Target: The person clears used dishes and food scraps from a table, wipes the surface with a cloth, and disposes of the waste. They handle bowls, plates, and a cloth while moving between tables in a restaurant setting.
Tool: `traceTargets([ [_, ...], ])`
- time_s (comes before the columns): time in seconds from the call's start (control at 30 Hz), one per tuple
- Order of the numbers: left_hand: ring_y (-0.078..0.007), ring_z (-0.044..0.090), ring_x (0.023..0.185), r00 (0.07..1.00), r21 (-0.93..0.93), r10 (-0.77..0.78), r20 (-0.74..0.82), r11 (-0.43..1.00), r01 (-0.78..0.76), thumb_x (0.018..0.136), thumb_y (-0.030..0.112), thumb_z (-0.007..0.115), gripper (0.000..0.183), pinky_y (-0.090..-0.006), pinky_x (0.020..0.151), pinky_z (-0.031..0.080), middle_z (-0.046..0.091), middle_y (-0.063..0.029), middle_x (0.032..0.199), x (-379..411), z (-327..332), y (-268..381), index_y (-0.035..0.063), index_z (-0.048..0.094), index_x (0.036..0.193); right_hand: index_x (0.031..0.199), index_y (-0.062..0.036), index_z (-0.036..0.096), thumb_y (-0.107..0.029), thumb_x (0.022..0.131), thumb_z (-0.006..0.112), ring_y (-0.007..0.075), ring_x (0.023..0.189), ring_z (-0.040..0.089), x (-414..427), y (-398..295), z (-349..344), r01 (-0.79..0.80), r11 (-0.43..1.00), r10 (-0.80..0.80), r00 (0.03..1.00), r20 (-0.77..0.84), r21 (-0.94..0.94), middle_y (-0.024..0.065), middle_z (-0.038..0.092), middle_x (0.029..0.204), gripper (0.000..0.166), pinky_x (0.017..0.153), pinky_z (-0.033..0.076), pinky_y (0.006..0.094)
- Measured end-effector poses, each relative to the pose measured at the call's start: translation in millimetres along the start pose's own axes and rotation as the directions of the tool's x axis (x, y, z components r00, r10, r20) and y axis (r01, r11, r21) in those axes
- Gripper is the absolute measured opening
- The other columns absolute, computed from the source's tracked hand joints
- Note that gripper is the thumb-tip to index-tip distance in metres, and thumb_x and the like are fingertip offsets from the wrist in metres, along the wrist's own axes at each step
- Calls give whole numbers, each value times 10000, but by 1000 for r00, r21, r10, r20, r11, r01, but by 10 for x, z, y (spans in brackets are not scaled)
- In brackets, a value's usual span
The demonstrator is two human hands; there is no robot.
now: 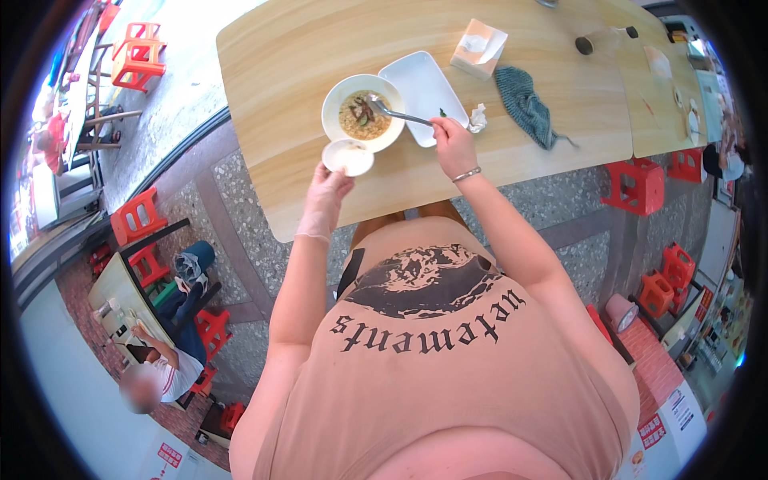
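My left hand (324,198), in a thin clear glove, grips a small white bowl (354,161) by its near side. The small bowl is held at the near rim of a larger white bowl (332,114), which contains broth, small pale pieces, dark strips and a green slice. My bare right hand (454,144) holds a metal spoon (401,114) by its handle end. The spoon's head is over the food in the large bowl. A white rectangular plate (427,81) sits just right of that bowl, with a dark green scrap (443,113) near its right edge.
Crumpled tissue (477,119) lies beside the plate. Farther right are a tissue box (479,49), a teal knitted item (528,108) and a dark-capped container (584,45) on the wooden table (288,54). Red stools (636,187) stand around. A person (180,369) sits at another table lower left.
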State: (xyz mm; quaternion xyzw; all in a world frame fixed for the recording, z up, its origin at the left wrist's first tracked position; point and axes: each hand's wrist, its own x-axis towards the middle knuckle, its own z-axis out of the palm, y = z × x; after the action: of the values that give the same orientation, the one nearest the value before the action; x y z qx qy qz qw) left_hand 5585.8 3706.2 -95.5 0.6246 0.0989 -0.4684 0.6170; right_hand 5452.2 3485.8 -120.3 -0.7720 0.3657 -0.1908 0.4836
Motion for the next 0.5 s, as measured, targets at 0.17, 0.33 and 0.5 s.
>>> traceTargets([
  [0.17, -189, 503, 1062, 960, 42, -144, 242, 990, 138, 858, 149, 537, 497, -346, 933, 411, 489, -109, 1197, 143, 763, -145, -9, 355, 1292, 959, -4, 632, -78, 880, 514, 131, 606, 544, -2, 145, -261, -208, 966, 219, 974, -53, 156, 72, 596, 762, 160, 576, 445, 264],
  [0.33, -224, 514, 1060, 976, -118, -73, 204, 988, 98, 851, 145, 549, 473, -346, 930, 424, 485, -154, 1177, 745, 1425, -285, -57, 366, 1237, 968, -5, 633, -83, 884, 515, 113, 579, 525, 29, 142, -509, -219, 952, 244, 965, -96, 212, 45, 577, 748, 164, 549, 432, 255],
  [0.5, -235, 565, 957, 986, 55, -156, 58, 987, 153, 830, 182, 588, 444, -340, 847, 478, 530, -156, 1058, 850, 1519, -575, -56, 412, 1161, 968, -21, 643, -65, 875, 520, 124, 600, 527, -37, 249, -665, -193, 966, 214, 970, -112, 174, 48, 565, 744, 160, 565, 431, 260],
])
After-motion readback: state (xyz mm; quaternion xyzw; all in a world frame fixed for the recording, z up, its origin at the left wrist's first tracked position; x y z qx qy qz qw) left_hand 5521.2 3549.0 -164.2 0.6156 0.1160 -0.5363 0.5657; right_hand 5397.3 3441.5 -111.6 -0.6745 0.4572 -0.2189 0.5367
